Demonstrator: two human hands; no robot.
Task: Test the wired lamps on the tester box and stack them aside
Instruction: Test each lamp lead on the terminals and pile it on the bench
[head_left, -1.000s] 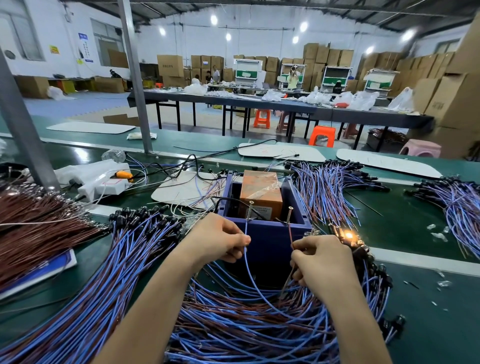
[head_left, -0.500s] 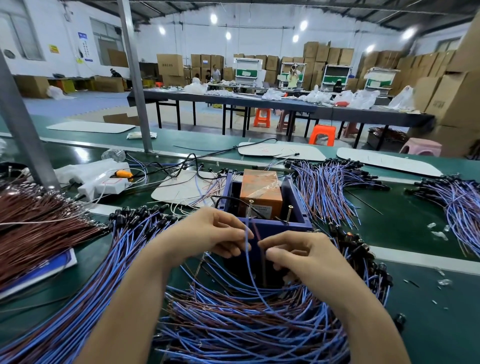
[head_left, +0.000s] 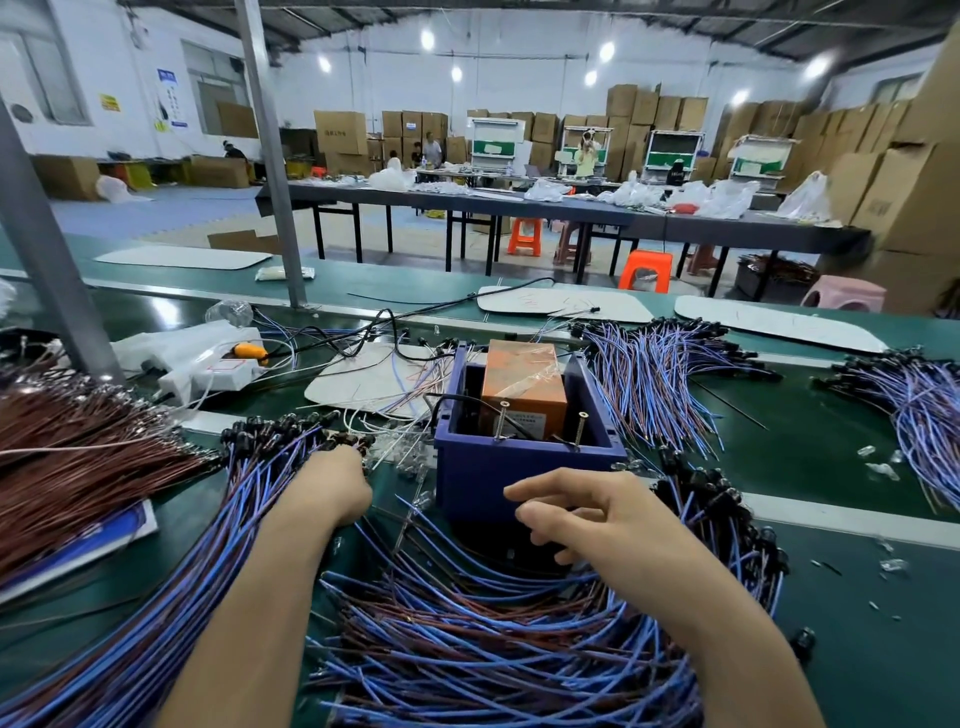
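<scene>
Nearest the camera there's a big fan of wired lamps (head_left: 493, 639), blue and brown leads all tangled up on the green desk (head_left: 821, 431). The right hand (head_left: 597, 514) hovers just over that pile, right in front of the near wall of the tester box (head_left: 519, 473). Its fingers are loosely curved, thumb and forefinger apart, so the grip is released with nothing in it.

The left hand (head_left: 332, 483) reaches out left to the black heads of the left stack (head_left: 171, 597) of lamps, which runs off toward the near left corner. Its fingers are tucked behind the hand, so honestly I can't tell whether that grip has a lamp or not.

The tester box is a blue tub in the middle of the desk with an orange block (head_left: 522, 384) inside and two screws (head_left: 503, 420) sticking up at its near rim. Left of all that is a heap of brown wires (head_left: 78, 467). Farther left sits a white power strip (head_left: 208, 371).

Right of the box there's another lamp bundle (head_left: 654, 384). Way in the far background are a long dark table (head_left: 571, 218), orange stools (head_left: 644, 270) and stacked cardboard boxes (head_left: 883, 171).
</scene>
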